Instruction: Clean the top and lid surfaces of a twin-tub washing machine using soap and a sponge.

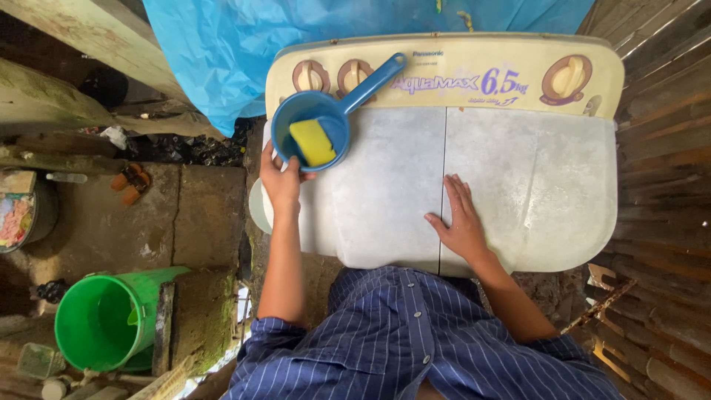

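The left hand (pixel 282 178) grips the near rim of a blue dipper (pixel 311 130), its thumb hooked over the edge and the fingers wrapped around the outer wall, so it is closed on the bowl rather than spread. The dipper stands upright on the left lid (pixel 378 200) of a twin-tub washing machine (pixel 444 74), close to the machine's back left corner, and its long blue handle slants up and to the right across the cream control panel, ending between two of the round knobs (pixel 310 75) and the printed lettering. Inside the bowl lies a yellow sponge (pixel 312 142), tilted against the wall, just beyond the thumb. The right hand (pixel 461 220) holds nothing: it lies flat and open, palm down, fingers straight and slightly fanned, pressed on the pale grey lid right beside the seam that divides the two lids, its fingertips pointing toward the control panel. The two hands are well apart, the left at the machine's left edge, the right near the middle. Both forearms come out of rolled sleeves of a blue striped shirt (pixel 415 341). Down on the ground to the left stands a green bucket (pixel 104 320), tipped toward the camera, and a blue tarpaulin (pixel 222 52) hangs behind the machine.
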